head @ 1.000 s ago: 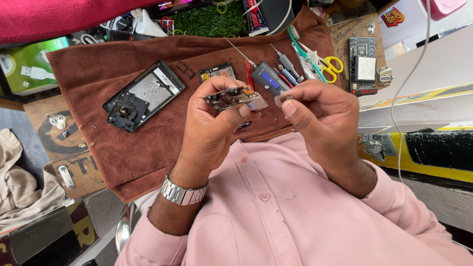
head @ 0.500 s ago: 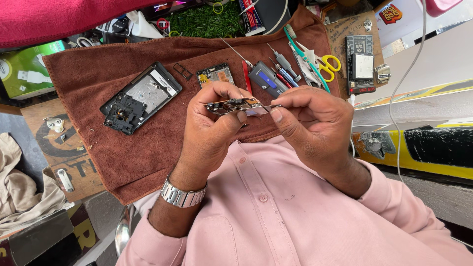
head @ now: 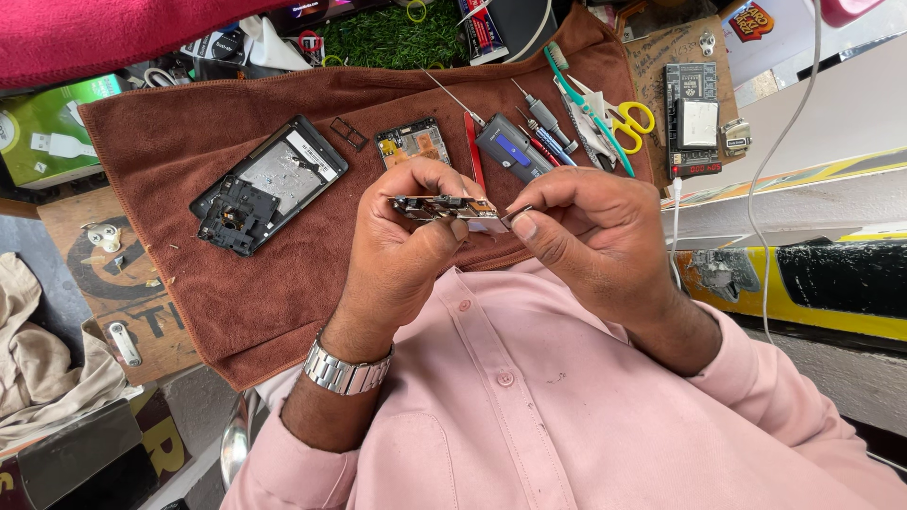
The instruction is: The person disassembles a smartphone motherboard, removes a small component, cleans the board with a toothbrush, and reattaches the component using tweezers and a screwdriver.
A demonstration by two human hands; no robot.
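Observation:
My left hand, with a metal watch on its wrist, holds a small phone circuit board edge-on between thumb and fingers, close above my pink shirt. My right hand pinches the board's right end, where a small silvery piece shows between thumb and forefinger. Both hands hover over the near edge of a brown cloth. On the cloth lie an opened black phone frame, a small card tray and a second small board.
Behind my hands lie a red pry tool, a grey and blue gadget, screwdrivers, a teal toothbrush and yellow-handled scissors. A black tester board sits at right with a white cable. A green box stands at left.
The board has been levelled to lie edge-on between my hands. My right fingers have shifted to pinch its right end. Things on the cloth stayed put.

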